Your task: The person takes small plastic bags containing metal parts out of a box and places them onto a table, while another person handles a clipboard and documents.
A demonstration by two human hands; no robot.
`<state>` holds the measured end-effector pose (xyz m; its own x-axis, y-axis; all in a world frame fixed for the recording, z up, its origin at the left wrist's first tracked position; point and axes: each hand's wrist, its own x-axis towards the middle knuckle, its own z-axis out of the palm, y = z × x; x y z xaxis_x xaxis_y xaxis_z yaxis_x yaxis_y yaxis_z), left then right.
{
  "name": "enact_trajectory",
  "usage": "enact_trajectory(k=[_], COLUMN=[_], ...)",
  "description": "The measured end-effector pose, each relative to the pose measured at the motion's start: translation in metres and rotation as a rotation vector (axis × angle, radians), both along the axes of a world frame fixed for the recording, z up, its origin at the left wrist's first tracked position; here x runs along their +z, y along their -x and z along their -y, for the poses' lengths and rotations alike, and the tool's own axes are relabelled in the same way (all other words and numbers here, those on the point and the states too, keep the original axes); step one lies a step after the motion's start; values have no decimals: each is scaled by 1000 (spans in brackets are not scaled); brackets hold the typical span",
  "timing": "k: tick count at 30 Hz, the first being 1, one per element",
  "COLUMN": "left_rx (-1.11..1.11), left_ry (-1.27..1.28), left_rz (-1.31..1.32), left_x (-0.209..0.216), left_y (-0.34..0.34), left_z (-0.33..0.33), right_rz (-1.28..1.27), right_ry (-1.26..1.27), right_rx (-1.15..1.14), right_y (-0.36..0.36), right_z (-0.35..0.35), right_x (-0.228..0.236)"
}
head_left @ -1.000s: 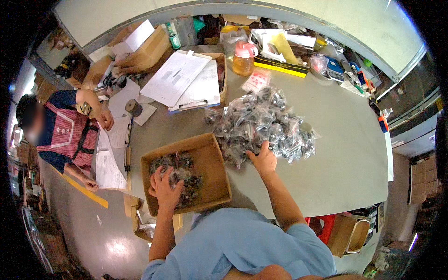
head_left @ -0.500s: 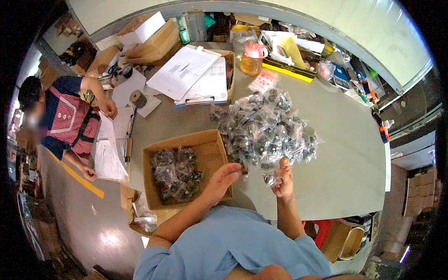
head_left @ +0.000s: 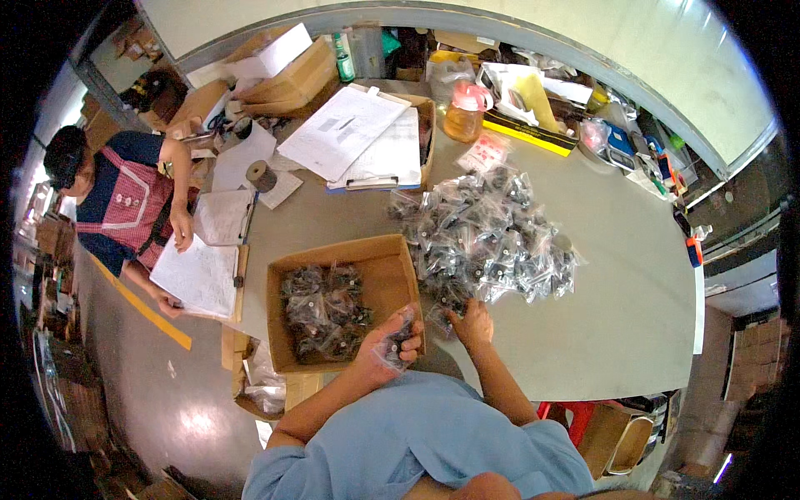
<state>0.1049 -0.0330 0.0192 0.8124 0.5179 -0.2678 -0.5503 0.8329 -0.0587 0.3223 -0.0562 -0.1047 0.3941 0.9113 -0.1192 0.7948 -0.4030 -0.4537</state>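
Observation:
My left hand is closed around a small clear plastic bag of dark parts, beside the near right corner of an open cardboard box. Inside the box lies a heap of similar bags, mostly on its left side. My right hand reaches to the near edge of a large pile of zip bags with dark parts. Its fingers pinch at a bag there, partly hidden by the hand. What the parts are is too small to tell.
A co-worker at the left handles papers on a clipboard. Further back are more clipboards with papers, a tape roll, a pink-lidded jug and a yellow-black box. A red stool stands below the table's near edge.
A bag that was in my right hand is gone from it, and my left hand, formerly empty, now holds one. My right hand has moved left to the pile's near edge. The co-worker's papers have shifted.

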Motion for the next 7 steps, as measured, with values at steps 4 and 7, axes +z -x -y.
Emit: enact_trajectory(k=[4, 7], left_rx=[128, 169], left_ry=[-104, -128], left_rz=[-103, -102], left_x=[-3, -4], left_y=[10, 13], left_z=[3, 3], right_rz=[-95, -344], right_ry=[-47, -116], right_rx=[38, 31], right_y=[1, -4], right_z=[5, 14], right_x=[-14, -10])
